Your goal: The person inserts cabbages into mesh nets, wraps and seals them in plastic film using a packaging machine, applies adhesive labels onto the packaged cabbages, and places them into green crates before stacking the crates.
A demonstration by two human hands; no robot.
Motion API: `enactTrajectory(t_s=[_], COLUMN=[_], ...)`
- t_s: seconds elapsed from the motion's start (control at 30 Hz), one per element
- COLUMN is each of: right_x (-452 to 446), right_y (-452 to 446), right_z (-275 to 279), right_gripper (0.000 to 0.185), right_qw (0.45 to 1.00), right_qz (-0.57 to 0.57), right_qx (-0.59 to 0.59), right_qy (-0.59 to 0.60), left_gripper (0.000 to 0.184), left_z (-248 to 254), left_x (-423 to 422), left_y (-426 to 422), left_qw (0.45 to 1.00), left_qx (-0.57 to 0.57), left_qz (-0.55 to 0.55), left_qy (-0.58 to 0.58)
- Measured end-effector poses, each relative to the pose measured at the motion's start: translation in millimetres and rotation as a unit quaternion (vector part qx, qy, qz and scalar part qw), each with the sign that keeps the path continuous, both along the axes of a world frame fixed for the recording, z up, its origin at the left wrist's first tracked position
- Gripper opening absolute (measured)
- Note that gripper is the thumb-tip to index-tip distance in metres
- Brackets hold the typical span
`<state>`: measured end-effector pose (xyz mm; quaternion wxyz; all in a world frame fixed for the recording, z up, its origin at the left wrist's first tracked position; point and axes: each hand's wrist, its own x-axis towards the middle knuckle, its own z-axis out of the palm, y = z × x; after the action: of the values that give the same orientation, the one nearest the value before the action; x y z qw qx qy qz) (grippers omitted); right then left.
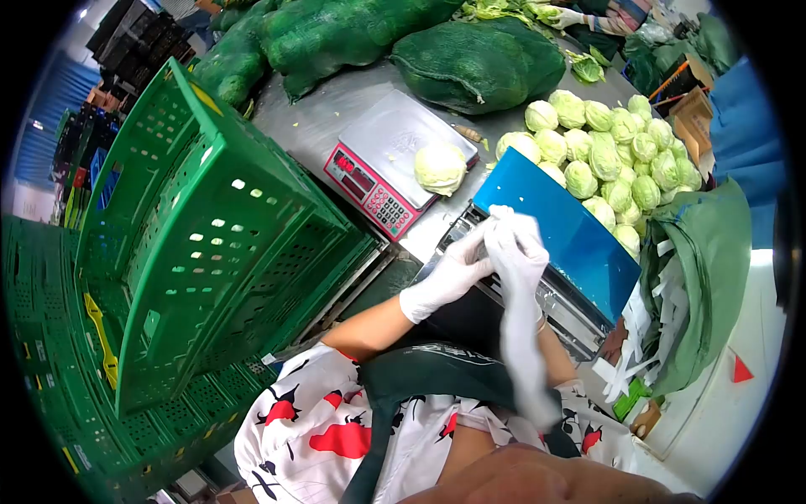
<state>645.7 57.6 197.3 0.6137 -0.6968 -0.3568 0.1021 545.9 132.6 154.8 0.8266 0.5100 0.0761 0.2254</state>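
My left hand [453, 270] and my right hand [514, 245], both in thin white gloves, meet in front of my chest with fingers pinched together. A long, limp white strip [525, 361] hangs from them along my right forearm; its lower end is blurred, and its exact kind is unclear. My right hand grips its upper end. My left fingers are closed at the same spot, but what they pinch is hidden. Just beyond, a head of cabbage [440, 168] sits on a digital scale [369, 181]. Beside my right hand is a machine with a blue cover [562, 235].
Many cabbages [617, 155] lie heaped at the back right, near green mesh sacks [478, 67]. Green plastic crates [227, 244] stand tall on my left. A green bag [705, 277] with white strips hangs at right. Another person's gloved hand [561, 17] is at the far side.
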Motion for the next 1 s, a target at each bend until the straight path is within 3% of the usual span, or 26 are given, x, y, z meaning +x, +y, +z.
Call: enactTrajectory(t_s=[0.03, 0.07, 0.1, 0.17, 0.23, 0.27, 0.37, 0.4, 0.53, 0.6, 0.63, 0.67, 0.73, 0.77, 0.83, 0.87, 0.9, 0.93, 0.97, 1.0], right_x=[1.3, 3.2, 4.2, 2.0, 10.2, 9.1, -2.0, 0.5, 15.6, 27.7, 22.9, 18.1, 18.4, 18.2, 60.0, 65.5, 69.7, 63.1, 62.5, 57.1], right_y=[3.6, 6.0, 7.4, 9.9, 9.2, 8.5, 14.0, 16.5, 12.8, 1.2, 2.8, 4.3, 3.4, 1.6, -5.5, 1.2, 10.2, 20.3, 20.0, 17.9], right_z=[1.2, 10.1, 13.4, 11.5, 17.6, 11.5, -6.4, -12.1, -18.3, -0.3, 12.1, 24.5, 29.4, 2.5, 1.8, 9.9, 15.0, 4.8, 6.9, 11.8], right_gripper=[0.023, 0.026, 0.024, 0.024, 0.027, 0.027, 0.027, 0.026, 0.028, 0.04, 0.042, 0.045, 0.045, 0.041, 0.036, 0.035, 0.033, 0.034, 0.033, 0.03], right_qw=[0.993, 0.98, 0.971, 0.994, 0.965, 0.985, 0.996, 0.996, 0.987, 0.981, 0.927, 0.831, 0.705, 0.838, 0.698, 0.729, 0.753, 0.721, 0.718, 0.79], right_qz=[-0.02, -0.053, -0.063, -0.028, -0.024, 0.021, 0.085, 0.075, 0.045, 0.111, 0.18, 0.214, 0.214, 0.318, 0.518, 0.54, 0.558, 0.551, 0.487, 0.351], right_qx=[0.018, -0.022, -0.032, 0.0, -0.008, 0.0, -0.008, -0.016, -0.068, -0.062, 0.025, 0.094, -0.01, -0.144, -0.217, -0.139, -0.061, 0.125, 0.133, 0.094], right_qy=[-0.117, -0.19, -0.23, 0.109, 0.263, 0.174, -0.032, -0.054, -0.142, 0.148, 0.329, 0.505, 0.677, 0.419, 0.445, 0.397, 0.343, 0.401, 0.479, 0.495], left_gripper=[0.062, 0.05, 0.038, 0.022, 0.022, 0.043, 0.059, 0.067, 0.032, 0.023, 0.025, 0.027, 0.033, 0.033, 0.031, 0.031, 0.031, 0.031, 0.027, 0.029], left_z=[8.5, 15.6, 10.4, -3.4, -4.9, 0.5, 30.7, 13.1, 10.0, 6.1, 22.2, 22.7, 22.8, 17.4, 17.7, 22.3, 24.4, 17.8, 13.8, 10.7], left_x=[-2.8, -6.2, -8.8, -11.7, -12.2, -7.1, -4.8, -5.9, -12.2, -18.5, -28.1, -29.4, -34.9, -42.1, -52.3, -56.1, -57.0, -55.8, -57.5, -64.1], left_y=[-3.2, 0.3, 2.3, 8.7, 15.6, 13.9, 17.8, 17.3, 20.3, 29.0, 37.6, 42.1, 51.9, 57.8, 64.1, 64.2, 64.2, 58.9, 57.5, 65.5], left_qw=[0.993, 0.995, 0.994, 0.995, 0.993, 0.992, 0.985, 0.988, 0.991, 0.989, 0.988, 0.977, 0.956, 0.958, 0.962, 0.976, 0.955, 0.944, 0.952, 0.952], left_qx=[-0.119, -0.074, -0.092, -0.1, -0.094, -0.055, -0.157, -0.154, -0.104, -0.146, -0.154, -0.209, -0.284, -0.277, -0.242, -0.095, 0.059, 0.059, 0.1, 0.016], left_qz=[0.011, 0.039, 0.037, 0.024, 0.032, 0.089, 0.011, -0.019, 0.058, 0.03, 0.0, -0.009, -0.002, -0.043, -0.124, -0.182, -0.231, -0.282, -0.264, -0.238], left_qy=[-0.005, 0.052, 0.037, -0.018, -0.064, -0.07, -0.063, -0.026, 0.061, 0.024, 0.009, -0.041, -0.075, -0.053, -0.027, 0.077, 0.175, 0.163, 0.122, 0.191])
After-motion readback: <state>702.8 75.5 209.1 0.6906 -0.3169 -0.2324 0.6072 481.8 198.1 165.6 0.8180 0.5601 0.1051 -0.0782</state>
